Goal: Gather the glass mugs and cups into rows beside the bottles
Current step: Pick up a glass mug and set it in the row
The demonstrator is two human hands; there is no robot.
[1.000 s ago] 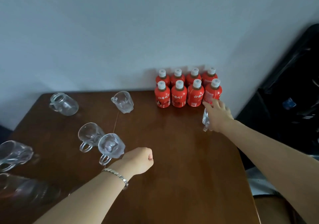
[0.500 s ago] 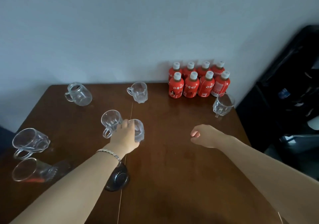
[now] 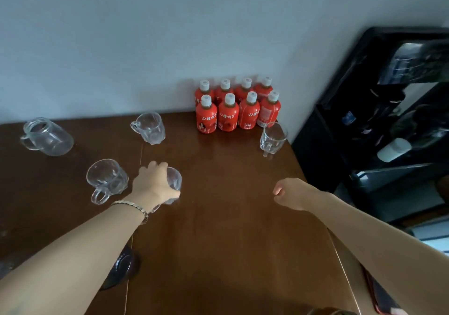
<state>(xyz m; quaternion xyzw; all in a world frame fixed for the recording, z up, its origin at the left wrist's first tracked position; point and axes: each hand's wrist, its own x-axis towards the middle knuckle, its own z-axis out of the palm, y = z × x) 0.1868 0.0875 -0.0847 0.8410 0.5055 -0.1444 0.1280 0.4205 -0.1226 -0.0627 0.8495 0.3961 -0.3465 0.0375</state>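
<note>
While gripping a glass mug (image 3: pixel 175 181) from above with the left hand (image 3: pixel 155 183) near the middle of the bench (image 3: pixel 230 229), holds the right hand (image 3: pixel 291 193) over the right half, fingers loosely curled round nothing. Faces red bottles (image 3: pixel 228 115) at the far right corner, a corner mug (image 3: pixel 273 138) upright just beside them. Finds a near mug (image 3: pixel 107 178) just left of the held one, a far-edge mug (image 3: pixel 149 127) and a jar-shaped mug (image 3: pixel 47 136) along the far edge.

A silver-toned chain-link bracelet (image 3: pixel 130 205) circles the wrist of the left hand (image 3: pixel 155 183); both forearms (image 3: pixel 73 254) are bare.
</note>
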